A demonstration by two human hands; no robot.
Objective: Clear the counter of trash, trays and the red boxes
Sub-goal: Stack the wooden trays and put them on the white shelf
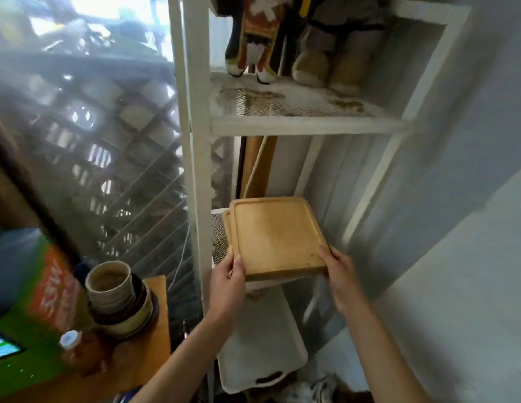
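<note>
The left hand [228, 274] and the right hand [338, 267] are each closing around a near corner of the wooden trays [275, 235], holding them over the mesh shelf [217, 237]. I am thinking the upper tray could slide off, because the two are lying shifted. Below the hands a white tray [262, 344] is leaning. The shelf's far side is staying hidden, and the left area is blurring.
</note>
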